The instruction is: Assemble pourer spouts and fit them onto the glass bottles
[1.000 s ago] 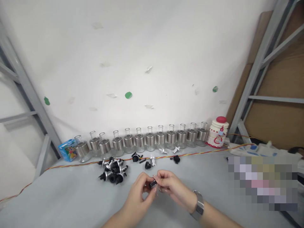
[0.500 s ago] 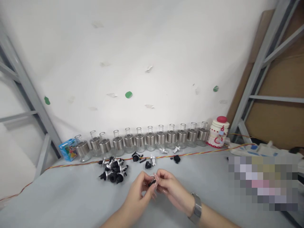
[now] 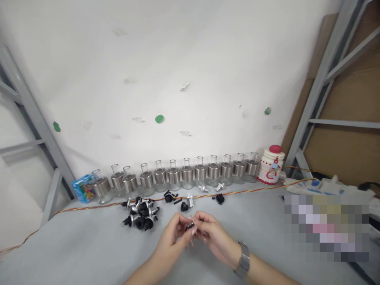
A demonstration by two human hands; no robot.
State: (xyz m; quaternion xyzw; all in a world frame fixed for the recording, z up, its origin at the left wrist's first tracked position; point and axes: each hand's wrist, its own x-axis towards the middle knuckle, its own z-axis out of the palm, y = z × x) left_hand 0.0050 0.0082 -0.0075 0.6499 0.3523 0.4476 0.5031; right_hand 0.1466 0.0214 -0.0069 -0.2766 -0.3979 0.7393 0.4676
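Observation:
At the front middle of the table my left hand (image 3: 173,238) and my right hand (image 3: 213,234) meet, fingers pinched around a small black bottle pourer part (image 3: 190,226). Fingertips hide most of it. Just beyond them lie a loose black stopper piece (image 3: 184,206) and a silver spout piece (image 3: 190,201). To the left is a heap of silver-and-black bottle pourers (image 3: 141,213). Further loose bits lie behind: a black piece (image 3: 169,197), another black piece (image 3: 220,198) and two silver spout pieces, one left (image 3: 203,189) and one right (image 3: 220,187).
Several glass bottles with steel sleeves (image 3: 187,172) line the wall. A blue box (image 3: 84,189) stands at their left end, a white jar with a red lid (image 3: 270,166) at the right. A twisted red-yellow cord (image 3: 237,193) crosses the grey table (image 3: 97,245). Something at right is pixelated.
The view has shifted slightly. Both hands remain together on the small black part, with only slight finger movement. The things on the table lie as before.

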